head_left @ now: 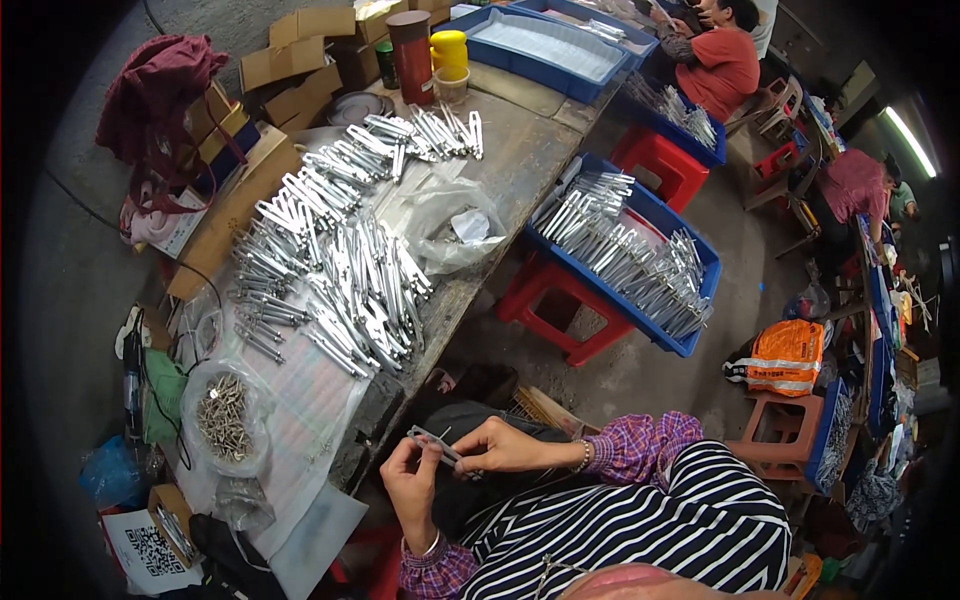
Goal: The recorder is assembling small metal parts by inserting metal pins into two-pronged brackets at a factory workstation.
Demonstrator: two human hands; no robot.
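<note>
My left hand (412,485) and my right hand (496,446) meet over my lap, just off the table's near edge. Between their fingertips is a slim silver metal piece (436,446), pinched from both sides; its exact kind is too small to make out. A large heap of slim silver metal pieces (365,285) lies on the table beyond my hands. Left of them, a plastic-lined bowl (262,440) holds many small brass-coloured pins or screws (226,418).
To the right, a blue tray (690,345) full of similar pieces rests on a red stool (520,300). A clear plastic bag (455,250) lies beside the heap. Cardboard boxes (300,90), a brown cup (411,60) and a yellow container (449,50) stand farther back. Other people work beyond.
</note>
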